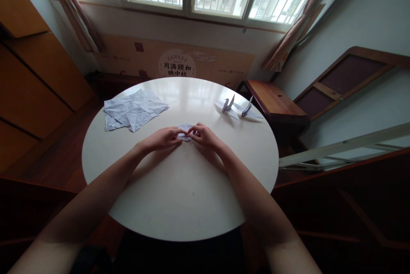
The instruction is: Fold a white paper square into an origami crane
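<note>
A small piece of folded paper point(185, 138) lies at the middle of the round white table. My left hand point(166, 137) grips its left side, the thumb and fingers pressed on it. From the right, my right hand point(201, 134) pinches the same paper, and the two hands nearly meet over it. Fingers hide much of the folds. Up to the left is a stack of creased paper sheets point(136, 109). Two finished paper cranes, a nearer one point(228, 106) and another one point(248, 108), stand at the back right with wings spread.
The round white table point(192, 197) fills the space before me. Beyond its right edge stands a wooden stool or bench point(275, 98). A printed cardboard panel point(128, 60) leans under the barred windows, and wooden cabinets point(35, 73) are on the left.
</note>
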{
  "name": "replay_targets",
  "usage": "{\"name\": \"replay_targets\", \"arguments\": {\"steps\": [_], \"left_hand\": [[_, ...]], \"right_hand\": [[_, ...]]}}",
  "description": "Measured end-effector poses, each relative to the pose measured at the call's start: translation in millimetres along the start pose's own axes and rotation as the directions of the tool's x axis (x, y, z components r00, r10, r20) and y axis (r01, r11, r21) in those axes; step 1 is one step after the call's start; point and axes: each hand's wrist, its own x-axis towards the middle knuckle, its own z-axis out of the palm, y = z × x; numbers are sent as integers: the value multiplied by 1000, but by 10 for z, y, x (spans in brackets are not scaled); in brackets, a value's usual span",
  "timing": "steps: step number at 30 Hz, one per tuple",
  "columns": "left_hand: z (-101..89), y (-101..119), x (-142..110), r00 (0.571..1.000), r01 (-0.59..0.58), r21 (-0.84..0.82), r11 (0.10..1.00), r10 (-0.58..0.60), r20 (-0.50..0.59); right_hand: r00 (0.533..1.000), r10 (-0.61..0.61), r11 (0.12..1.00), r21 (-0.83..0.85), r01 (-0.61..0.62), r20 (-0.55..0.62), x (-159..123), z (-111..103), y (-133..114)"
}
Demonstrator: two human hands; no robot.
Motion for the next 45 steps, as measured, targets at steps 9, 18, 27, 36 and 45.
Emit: {"name": "replay_targets", "arguments": {"steps": [9,18,27,36,45], "left_hand": [[-16,31,-6,1000,-6,13,1000,6,3],[-14,26,-6,1000,-4,27,1000,3,8],[-11,26,-6,1000,-5,30,1000,4,13],[-34,70,-6,1000,18,44,999,-19,20],[-8,10,3,1000,-11,27,1000,10,15]], "right_hand": [[1000,-11,1000,-5,11,-2,1,-1,15],[1000,-17,1000,-1,17,-6,1,-9,5],[1000,-16,1000,-7,16,-10,-2,-9,4],[1000,-7,1000,0,7,-8,-2,-10,-11],[1000,-11,1000,-6,11,-6,2,-18,-19]]}}
